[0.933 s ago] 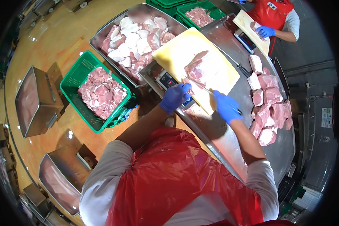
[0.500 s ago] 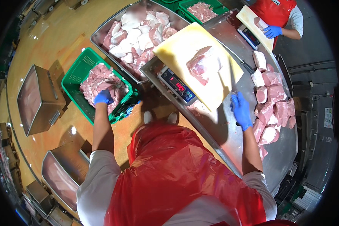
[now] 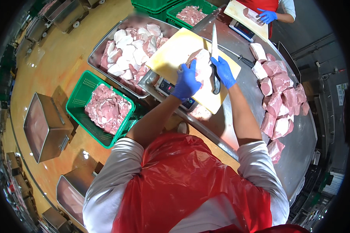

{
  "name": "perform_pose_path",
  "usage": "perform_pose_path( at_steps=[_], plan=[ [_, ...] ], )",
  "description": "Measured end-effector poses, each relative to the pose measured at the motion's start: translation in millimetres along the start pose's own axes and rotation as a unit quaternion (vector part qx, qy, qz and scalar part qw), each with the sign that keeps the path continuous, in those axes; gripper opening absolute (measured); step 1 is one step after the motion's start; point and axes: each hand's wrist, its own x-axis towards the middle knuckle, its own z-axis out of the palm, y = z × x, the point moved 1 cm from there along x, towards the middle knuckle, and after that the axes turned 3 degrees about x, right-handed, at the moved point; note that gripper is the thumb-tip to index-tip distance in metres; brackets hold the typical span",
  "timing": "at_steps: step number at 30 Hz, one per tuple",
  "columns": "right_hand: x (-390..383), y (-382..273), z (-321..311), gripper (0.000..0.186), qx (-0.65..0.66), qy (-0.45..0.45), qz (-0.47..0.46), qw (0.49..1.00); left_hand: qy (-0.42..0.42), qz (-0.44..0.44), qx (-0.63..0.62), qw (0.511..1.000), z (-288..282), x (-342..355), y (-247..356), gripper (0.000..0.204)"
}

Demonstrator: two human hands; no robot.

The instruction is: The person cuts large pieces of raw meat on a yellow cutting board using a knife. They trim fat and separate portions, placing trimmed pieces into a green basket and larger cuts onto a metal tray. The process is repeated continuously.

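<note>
On the yellowish-white cutting board (image 3: 163,52) lies a large piece of raw meat (image 3: 201,70) with pale fat on top. My left hand (image 3: 187,82), in a blue glove, grips its near left side with the thumb along the front. The gloved right hand (image 3: 224,72) is at the meat's right side, its fingers closed across a knife (image 3: 215,42) where blade meets handle. The blade points away from me and the dark handle sticks out below the fingers. My left hand partly covers a digital scale (image 3: 166,86) beside the board's near left edge.
Left of the table stands a green crate (image 3: 74,101) of meat scraps (image 3: 108,109). Beyond it a metal bin (image 3: 94,64) holds large meat pieces. More meat blocks (image 3: 280,95) and a sharpening steel (image 3: 234,54) lie on the steel table (image 3: 249,112). A co-worker's gloved hand (image 3: 267,16) works far right.
My left hand has left the scraps in the green crate and come to the meat on the board. The right hand has moved up and left to the meat, with the knife now plainly visible.
</note>
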Motion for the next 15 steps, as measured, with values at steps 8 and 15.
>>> perform_pose_path(
  at_steps=[8, 15],
  plan=[
    [-144.2, -12.1, -5.8, 0.031, 0.035, 0.023, 0.029, 0.999, 0.126, -0.18, -0.028, 0.975, -86.8, 73.0, -79.2, 0.05],
    [-149.8, 15.5, -33.9, 0.034, 0.016, 0.056, 0.069, 0.996, 0.022, 0.002, 0.056, 0.998, -27.9, -21.1, 5.3, 0.087]
  ],
)
